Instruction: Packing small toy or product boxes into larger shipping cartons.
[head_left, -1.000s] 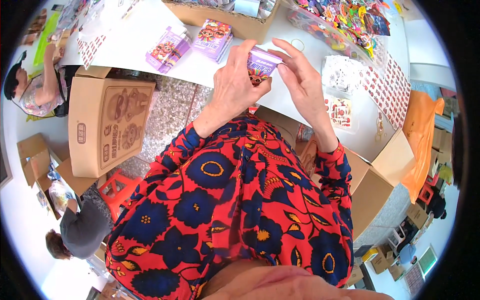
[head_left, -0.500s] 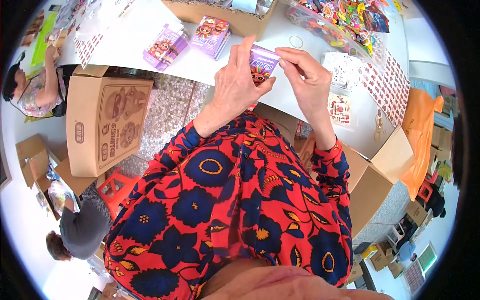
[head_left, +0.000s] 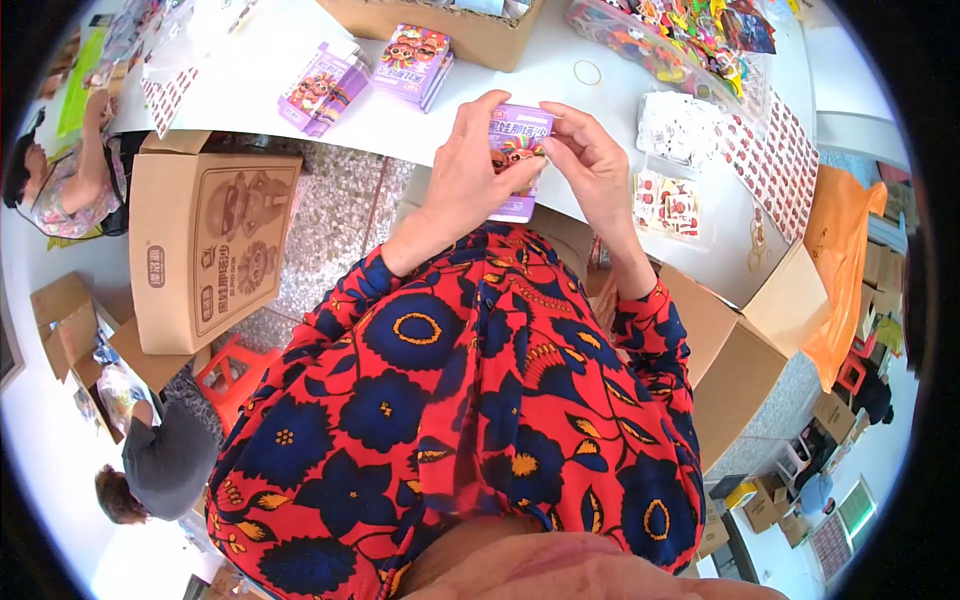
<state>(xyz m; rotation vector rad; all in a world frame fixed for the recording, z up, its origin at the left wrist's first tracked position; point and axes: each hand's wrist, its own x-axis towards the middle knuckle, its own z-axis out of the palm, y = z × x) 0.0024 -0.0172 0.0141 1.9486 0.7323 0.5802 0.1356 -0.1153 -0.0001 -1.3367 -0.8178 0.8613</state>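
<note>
A small purple printed box is held upright between my hands at the table's near edge. My left hand wraps its left side, with the thumb across the front. On the upper right edge, the fingers and thumb of my right hand pinch the box near its top. Beyond my left hand lie two stacks of similar purple boxes, one stack just behind it and another stack farther left.
On the white table at the right are a clear tub of colourful trinkets, a tray of white pieces, a tray of red printed stickers and sticker sheets. Cardboard cartons stand left and right. Other people sit at left.
The box has come lower and more upright, so more of its front shows. My right hand has shifted left and down, its thumb now against the box.
</note>
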